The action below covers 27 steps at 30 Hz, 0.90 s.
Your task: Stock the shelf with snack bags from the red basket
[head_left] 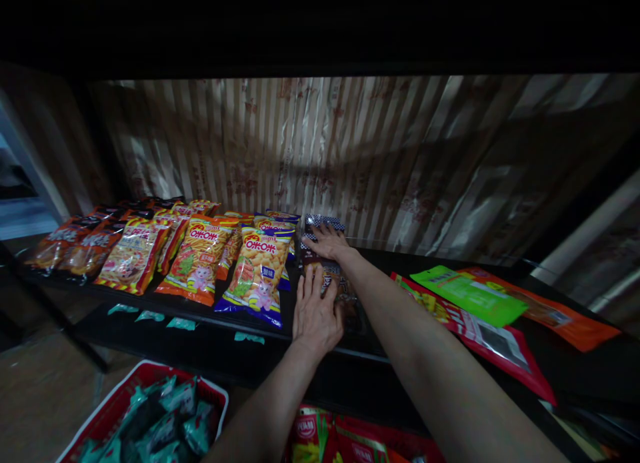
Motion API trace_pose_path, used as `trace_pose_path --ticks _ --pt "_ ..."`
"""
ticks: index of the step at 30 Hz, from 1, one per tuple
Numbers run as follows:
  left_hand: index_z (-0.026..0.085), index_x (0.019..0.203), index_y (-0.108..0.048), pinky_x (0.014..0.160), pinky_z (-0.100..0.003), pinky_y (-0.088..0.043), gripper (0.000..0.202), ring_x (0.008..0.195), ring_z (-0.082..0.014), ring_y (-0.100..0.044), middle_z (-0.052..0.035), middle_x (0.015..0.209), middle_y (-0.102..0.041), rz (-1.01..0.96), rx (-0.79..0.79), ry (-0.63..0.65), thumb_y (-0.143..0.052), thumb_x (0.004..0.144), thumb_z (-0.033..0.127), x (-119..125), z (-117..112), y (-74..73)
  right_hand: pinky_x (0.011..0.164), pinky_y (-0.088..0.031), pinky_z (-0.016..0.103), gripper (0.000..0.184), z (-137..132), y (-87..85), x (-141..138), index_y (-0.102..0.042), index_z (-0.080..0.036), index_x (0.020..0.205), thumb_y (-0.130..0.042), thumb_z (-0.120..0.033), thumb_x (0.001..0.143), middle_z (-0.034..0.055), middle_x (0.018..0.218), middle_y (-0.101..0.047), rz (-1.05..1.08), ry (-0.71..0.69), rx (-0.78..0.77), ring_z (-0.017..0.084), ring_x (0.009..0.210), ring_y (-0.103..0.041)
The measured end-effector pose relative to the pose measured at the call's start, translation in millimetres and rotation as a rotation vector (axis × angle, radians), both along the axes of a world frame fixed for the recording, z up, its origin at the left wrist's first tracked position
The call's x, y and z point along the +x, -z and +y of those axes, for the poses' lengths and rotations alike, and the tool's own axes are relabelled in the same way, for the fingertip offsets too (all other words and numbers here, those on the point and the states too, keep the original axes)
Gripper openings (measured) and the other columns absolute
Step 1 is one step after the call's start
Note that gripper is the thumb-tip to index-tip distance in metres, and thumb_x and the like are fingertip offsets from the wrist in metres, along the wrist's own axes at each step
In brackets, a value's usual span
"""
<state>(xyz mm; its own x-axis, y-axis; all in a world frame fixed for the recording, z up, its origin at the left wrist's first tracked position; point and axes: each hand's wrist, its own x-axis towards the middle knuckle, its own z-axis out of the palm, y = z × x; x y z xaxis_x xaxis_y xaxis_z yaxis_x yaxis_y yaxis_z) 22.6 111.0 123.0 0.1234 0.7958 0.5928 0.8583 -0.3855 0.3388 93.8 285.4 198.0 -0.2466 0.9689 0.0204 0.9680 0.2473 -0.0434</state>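
Side by side on the dark shelf (pixel 200 313) lie brown snack bags, partly hidden by my hands. My left hand (pixel 317 310) rests on the front brown bag (pixel 345 288), its fingers stretched out. Farther back, my right hand (pixel 325 242) lies flat with spread fingers on another brown bag with a checkered top edge (pixel 323 220). Just left of my hands a yellow and blue snack bag (pixel 257 273) leans back, with similar bags behind it. An orange and yellow snack bag (pixel 194 258) stands beside that one.
Farther left are red-yellow noodle snack bags (pixel 131 255) and dark orange bags (pixel 93 246). Right of my arms lie a red bag (pixel 493 343), a green bag (pixel 467 291) and an orange bag (pixel 565 313). Below stands a red basket (pixel 107 403) of teal packets. Striped sheeting (pixel 390 163) lines the back.
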Motion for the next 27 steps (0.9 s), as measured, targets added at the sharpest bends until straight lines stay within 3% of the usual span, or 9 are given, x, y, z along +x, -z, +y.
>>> trace_pose_path --ticks 12,19,24,27 --pt "0.021 0.133 -0.046 0.115 -0.048 -0.02 0.05 0.142 -0.0287 -0.011 -0.0112 0.152 -0.026 -0.027 -0.013 0.006 -0.05 0.084 0.029 1 -2 -3.4 0.111 -0.008 0.053 0.085 8 7.5 3 -0.015 -0.026 0.148 -0.014 -0.076 0.079 0.0092 0.153 -0.025 0.032 -0.022 0.014 0.03 0.139 -0.023" --pt "0.021 0.137 -0.042 0.114 -0.049 -0.021 0.052 0.142 -0.0286 -0.01 -0.0118 0.152 -0.026 -0.019 -0.005 0.004 -0.048 0.086 0.032 1 -1 -1.8 0.111 -0.005 0.053 0.084 10 5.7 0 -0.017 -0.024 0.148 -0.01 -0.074 0.08 0.0072 0.156 -0.012 0.031 0.077 0.011 0.031 0.142 -0.004" --pt "0.023 0.138 -0.04 0.114 -0.05 -0.021 0.052 0.142 -0.0286 -0.009 -0.0105 0.153 -0.024 -0.023 -0.006 0.004 -0.047 0.087 0.032 0 -1 -1.2 0.112 -0.002 0.051 0.076 19 3.8 -3 -0.015 -0.02 0.148 -0.01 -0.064 0.086 0.0068 0.157 -0.01 -0.019 0.028 -0.005 0.027 0.143 -0.003" --pt "0.023 0.138 -0.04 0.114 -0.05 -0.021 0.052 0.142 -0.0287 -0.01 -0.0109 0.153 -0.023 -0.025 -0.005 0.007 -0.047 0.087 0.032 0 -2 -1.6 0.112 -0.004 0.052 0.078 26 2.7 -4 -0.012 -0.02 0.148 -0.01 -0.066 0.085 0.0068 0.157 -0.008 -0.004 0.026 -0.032 0.028 0.143 -0.003"
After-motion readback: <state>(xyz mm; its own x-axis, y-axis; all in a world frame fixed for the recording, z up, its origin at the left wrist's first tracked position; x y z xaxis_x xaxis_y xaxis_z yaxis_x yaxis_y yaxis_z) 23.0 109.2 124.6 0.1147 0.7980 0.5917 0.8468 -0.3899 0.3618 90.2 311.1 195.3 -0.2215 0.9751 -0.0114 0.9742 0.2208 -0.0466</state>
